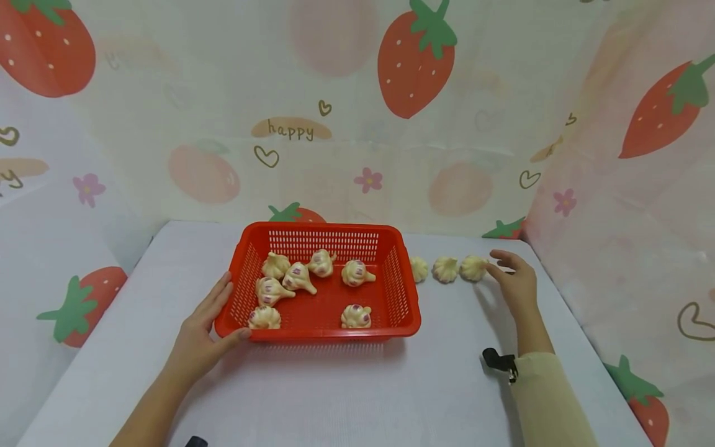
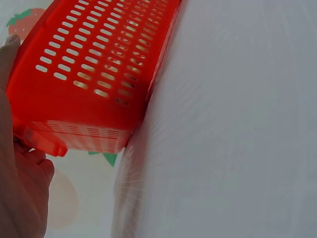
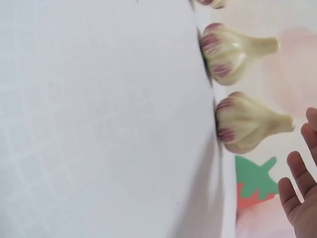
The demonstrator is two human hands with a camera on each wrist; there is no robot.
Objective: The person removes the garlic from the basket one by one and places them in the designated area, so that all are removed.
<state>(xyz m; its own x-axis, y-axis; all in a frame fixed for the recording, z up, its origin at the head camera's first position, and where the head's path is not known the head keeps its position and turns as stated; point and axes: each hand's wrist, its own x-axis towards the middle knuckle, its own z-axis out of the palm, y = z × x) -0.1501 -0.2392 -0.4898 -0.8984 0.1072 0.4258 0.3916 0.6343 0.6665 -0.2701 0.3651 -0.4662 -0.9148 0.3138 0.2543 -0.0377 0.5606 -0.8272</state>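
My left hand [image 1: 195,341] grips the front left corner of a red plastic basket [image 1: 318,334], thumb on the front rim and fingers along the left side. In the left wrist view, fingertips [image 2: 42,163] curl at the rim beside the slotted wall. Several garlic bulbs, one a bulb [image 1: 298,277] near the middle, lie in the basket. Right of it, three bulbs stand in a row on the table, stems up. Beside the rightmost bulb [image 1: 472,268] is my right hand [image 1: 516,285]; in the right wrist view its loosely bent fingers [image 3: 299,171] are apart from that bulb [image 3: 242,123].
A white cloth covers the table [image 1: 335,397]. Strawberry-printed curtains [image 1: 357,161] stand behind it and at both sides. A black camera mount [image 1: 499,360] sits at the right wrist, by a beige sleeve [image 1: 550,397]. The basket partly hides the leftmost bulb [image 1: 419,269] of the row.
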